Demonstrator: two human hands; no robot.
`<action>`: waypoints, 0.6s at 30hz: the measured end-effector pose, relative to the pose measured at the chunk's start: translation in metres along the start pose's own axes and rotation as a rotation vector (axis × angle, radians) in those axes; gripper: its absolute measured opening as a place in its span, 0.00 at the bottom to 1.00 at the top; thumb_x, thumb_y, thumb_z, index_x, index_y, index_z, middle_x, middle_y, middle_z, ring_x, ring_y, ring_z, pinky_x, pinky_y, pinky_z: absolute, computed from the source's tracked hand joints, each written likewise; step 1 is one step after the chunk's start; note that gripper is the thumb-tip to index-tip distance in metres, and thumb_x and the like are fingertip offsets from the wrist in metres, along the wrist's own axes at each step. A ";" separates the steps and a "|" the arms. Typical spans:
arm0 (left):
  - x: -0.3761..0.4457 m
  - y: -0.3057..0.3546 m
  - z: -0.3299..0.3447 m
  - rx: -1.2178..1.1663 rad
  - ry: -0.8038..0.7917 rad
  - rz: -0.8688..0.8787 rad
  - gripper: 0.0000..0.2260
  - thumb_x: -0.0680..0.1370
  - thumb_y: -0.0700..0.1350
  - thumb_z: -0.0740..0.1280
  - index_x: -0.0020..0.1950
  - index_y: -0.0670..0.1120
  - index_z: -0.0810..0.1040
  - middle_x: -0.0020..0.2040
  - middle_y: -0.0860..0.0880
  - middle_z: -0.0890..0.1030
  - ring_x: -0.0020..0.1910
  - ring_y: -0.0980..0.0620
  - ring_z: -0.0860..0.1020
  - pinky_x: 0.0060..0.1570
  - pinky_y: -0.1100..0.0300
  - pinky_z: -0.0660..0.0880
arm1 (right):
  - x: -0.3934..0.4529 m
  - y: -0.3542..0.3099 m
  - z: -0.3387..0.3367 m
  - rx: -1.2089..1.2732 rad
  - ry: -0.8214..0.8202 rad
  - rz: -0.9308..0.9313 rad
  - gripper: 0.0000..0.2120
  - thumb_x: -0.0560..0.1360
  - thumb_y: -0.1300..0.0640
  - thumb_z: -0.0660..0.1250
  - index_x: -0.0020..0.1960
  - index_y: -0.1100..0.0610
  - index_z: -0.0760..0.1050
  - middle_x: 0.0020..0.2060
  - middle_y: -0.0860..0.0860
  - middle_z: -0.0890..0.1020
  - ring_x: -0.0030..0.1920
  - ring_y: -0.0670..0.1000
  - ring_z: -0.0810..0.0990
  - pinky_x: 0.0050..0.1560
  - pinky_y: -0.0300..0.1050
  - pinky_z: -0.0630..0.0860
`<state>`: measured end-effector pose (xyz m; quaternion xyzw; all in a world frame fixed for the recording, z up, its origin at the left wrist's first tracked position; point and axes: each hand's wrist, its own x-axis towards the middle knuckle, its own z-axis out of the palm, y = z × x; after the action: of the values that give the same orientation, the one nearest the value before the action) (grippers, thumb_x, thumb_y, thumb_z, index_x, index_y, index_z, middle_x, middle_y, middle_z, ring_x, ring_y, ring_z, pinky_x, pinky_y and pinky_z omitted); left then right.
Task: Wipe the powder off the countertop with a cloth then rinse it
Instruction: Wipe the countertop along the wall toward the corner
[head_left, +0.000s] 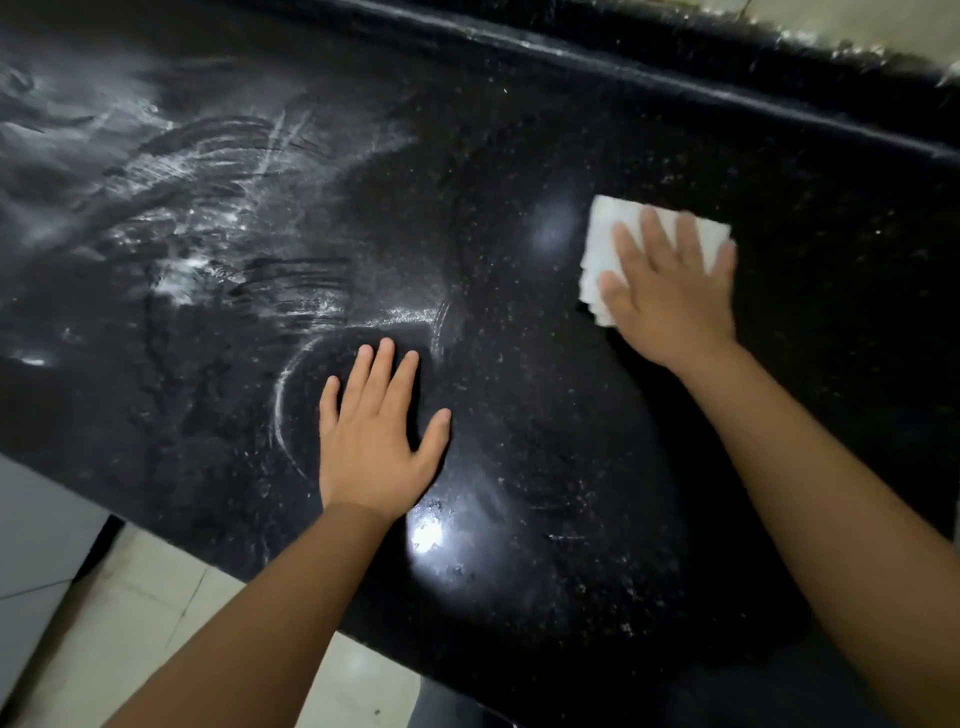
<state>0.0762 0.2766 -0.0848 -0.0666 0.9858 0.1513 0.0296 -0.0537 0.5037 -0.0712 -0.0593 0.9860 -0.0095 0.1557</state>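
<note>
The black countertop (545, 467) fills the frame. Most white powder (176, 218) lies in the upper left, far left of the cloth (618, 234) at the right. The right hand (670, 291) presses flat on the cloth, fingers straight. The left hand (376, 441) rests flat and empty, nearer the powder. The cloth probably has to sweep left.

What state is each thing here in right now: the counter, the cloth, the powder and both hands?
countertop: black, glossy, partly wiped on the near right.
powder: white smears left across the left part.
cloth: white, folded, flat on the counter under the right hand.
right hand: fingers straight, pressing the cloth.
left hand: flat, fingers spread on bare counter.
</note>
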 end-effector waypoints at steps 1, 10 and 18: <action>0.000 0.000 0.001 0.002 0.002 -0.001 0.35 0.71 0.63 0.43 0.73 0.47 0.60 0.75 0.49 0.55 0.70 0.60 0.44 0.70 0.57 0.37 | 0.009 -0.019 -0.001 0.012 0.021 -0.048 0.26 0.80 0.44 0.44 0.76 0.48 0.45 0.76 0.49 0.45 0.75 0.55 0.42 0.70 0.64 0.40; -0.001 0.001 -0.001 -0.033 -0.003 -0.004 0.34 0.71 0.59 0.40 0.72 0.46 0.62 0.75 0.47 0.58 0.70 0.60 0.47 0.71 0.54 0.42 | -0.083 -0.032 0.028 -0.038 0.080 -0.551 0.23 0.75 0.44 0.51 0.66 0.48 0.72 0.67 0.49 0.72 0.67 0.56 0.71 0.65 0.64 0.62; -0.001 0.007 -0.005 0.003 -0.042 -0.014 0.33 0.72 0.57 0.41 0.73 0.45 0.61 0.75 0.47 0.57 0.75 0.50 0.51 0.71 0.51 0.43 | -0.033 0.094 -0.004 0.091 -0.037 0.157 0.25 0.80 0.44 0.45 0.76 0.45 0.45 0.76 0.45 0.44 0.75 0.51 0.41 0.71 0.60 0.39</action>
<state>0.0757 0.2817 -0.0779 -0.0701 0.9847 0.1511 0.0514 -0.0347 0.6007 -0.0605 0.0253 0.9831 -0.0408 0.1764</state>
